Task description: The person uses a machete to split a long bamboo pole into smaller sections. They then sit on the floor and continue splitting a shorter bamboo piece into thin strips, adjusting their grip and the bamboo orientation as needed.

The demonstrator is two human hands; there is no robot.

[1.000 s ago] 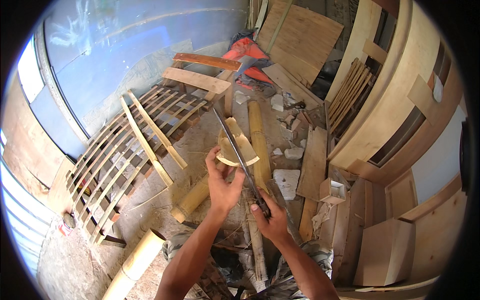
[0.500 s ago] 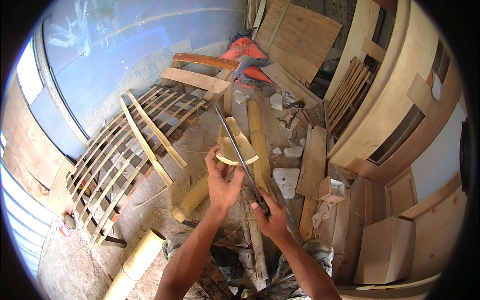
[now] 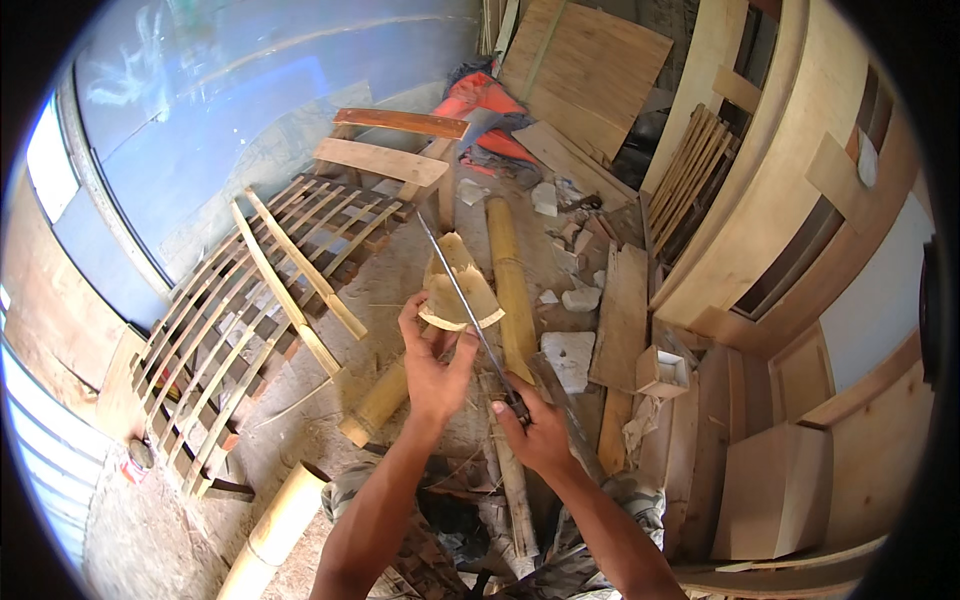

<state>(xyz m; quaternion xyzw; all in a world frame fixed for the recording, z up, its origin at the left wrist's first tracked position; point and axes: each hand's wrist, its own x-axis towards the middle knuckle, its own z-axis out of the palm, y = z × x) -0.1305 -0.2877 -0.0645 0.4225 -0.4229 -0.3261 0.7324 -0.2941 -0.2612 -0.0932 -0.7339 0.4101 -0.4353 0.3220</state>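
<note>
A split piece of bamboo [image 3: 482, 298], pale and curved with a jagged inner wall, is held up in front of me. My left hand [image 3: 437, 372] grips its near edge, fingers at the left and thumb near the middle. In my closed right hand [image 3: 540, 430] is the dark handle of a long knife [image 3: 438, 248]. Its thin blade appears almost edge-on and slants up and left across the bamboo piece. Whether the blade touches the bamboo I cannot tell.
Bamboo poles lie on the floor: one beyond my hands [image 3: 512, 300], one at the lower left [image 3: 275, 530]. A slatted wooden frame [image 3: 300, 235] rests at the left. Boards [image 3: 620, 320] and a white block [image 3: 570, 360] lie to the right, beside wooden furniture [image 3: 800, 200].
The whole view has shifted slightly, so most things sit a little farther left. The knife's tip leans marginally more to the left. Both hands keep their grips.
</note>
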